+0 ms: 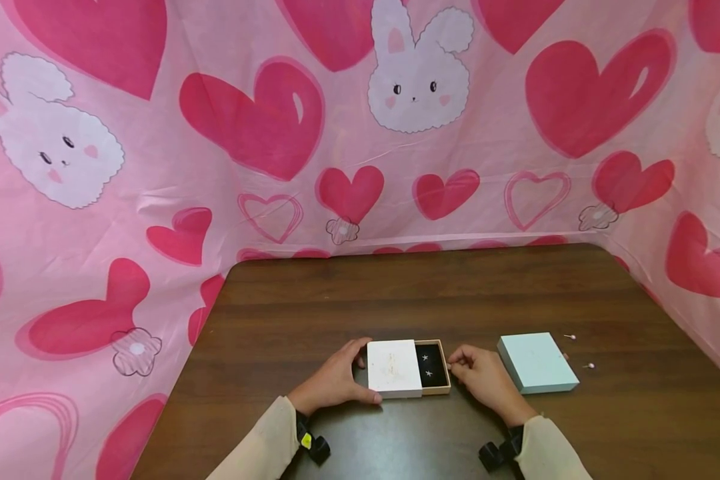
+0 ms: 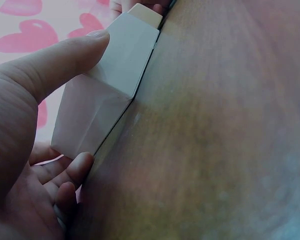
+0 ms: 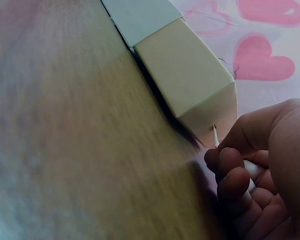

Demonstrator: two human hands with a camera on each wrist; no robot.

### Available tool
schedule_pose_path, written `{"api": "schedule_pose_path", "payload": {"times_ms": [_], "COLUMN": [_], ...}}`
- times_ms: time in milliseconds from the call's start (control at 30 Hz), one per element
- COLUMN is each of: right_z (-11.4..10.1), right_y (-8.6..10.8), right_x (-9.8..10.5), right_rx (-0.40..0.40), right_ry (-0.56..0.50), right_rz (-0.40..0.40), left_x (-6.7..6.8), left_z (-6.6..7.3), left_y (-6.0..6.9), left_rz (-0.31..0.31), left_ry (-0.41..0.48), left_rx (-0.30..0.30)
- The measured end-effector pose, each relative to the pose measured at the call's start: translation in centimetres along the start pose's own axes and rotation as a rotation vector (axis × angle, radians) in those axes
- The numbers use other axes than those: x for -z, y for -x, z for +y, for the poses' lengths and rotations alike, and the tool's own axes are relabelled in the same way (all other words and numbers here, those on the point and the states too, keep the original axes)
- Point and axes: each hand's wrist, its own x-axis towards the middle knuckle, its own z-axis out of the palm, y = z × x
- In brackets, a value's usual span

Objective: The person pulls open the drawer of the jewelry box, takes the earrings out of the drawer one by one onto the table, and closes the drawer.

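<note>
A white box sleeve (image 1: 394,368) lies on the table with its tan drawer (image 1: 447,367) partly out on the right side. Two small star-shaped earrings (image 1: 429,373) sit on the drawer's black insert (image 1: 435,363). My left hand (image 1: 339,380) grips the sleeve at its left end, the thumb along the near side and the fingers round the far corner. At the drawer's right end, my right hand (image 1: 486,377) pinches a thin white ribbon pull (image 3: 216,137) that comes out of a small hole. The fingertips are close to the drawer's end wall.
To the right of my right hand stands a closed mint-green box (image 1: 537,362). Beyond its right side lie two small pins with pale round heads, one nearer (image 1: 589,365) and one farther (image 1: 571,337). A pink heart-and-rabbit cloth (image 1: 348,147) hangs behind the brown wooden table (image 1: 312,293).
</note>
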Motion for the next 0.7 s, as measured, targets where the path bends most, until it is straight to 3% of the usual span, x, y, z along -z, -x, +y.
{"api": "schedule_pose_path", "payload": {"times_ms": [700], "right_z": [-0.19], "right_y": [0.19], "right_x": [-0.07], "right_rx": [-0.025], "right_ry": [-0.054], "right_rz": [-0.004], "left_x": [-0.02], "left_z": [0.01], "left_y": [0.12], "left_rz": [0.008], "left_ry": [-0.002], "left_rx": [-0.021]}}
